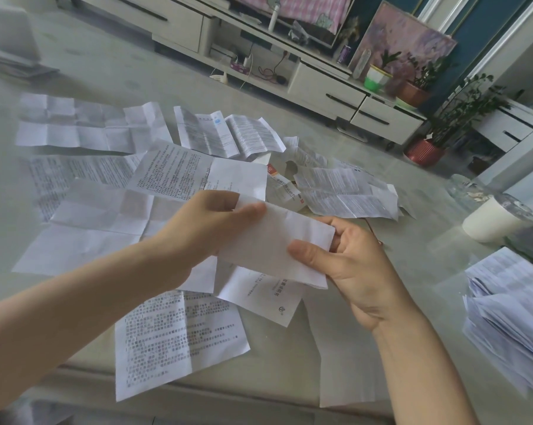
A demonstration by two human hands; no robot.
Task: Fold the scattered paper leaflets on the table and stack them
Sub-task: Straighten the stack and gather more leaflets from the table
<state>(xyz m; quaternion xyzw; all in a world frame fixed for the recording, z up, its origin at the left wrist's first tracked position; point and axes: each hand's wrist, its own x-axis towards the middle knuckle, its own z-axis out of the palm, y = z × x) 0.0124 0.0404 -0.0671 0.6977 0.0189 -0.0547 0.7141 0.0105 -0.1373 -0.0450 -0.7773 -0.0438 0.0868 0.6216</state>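
white folded leaflet (274, 240) between left hand (203, 222) and right hand (351, 265)

White leaflets (179, 332) with grey print; red-and-white box (285, 188).
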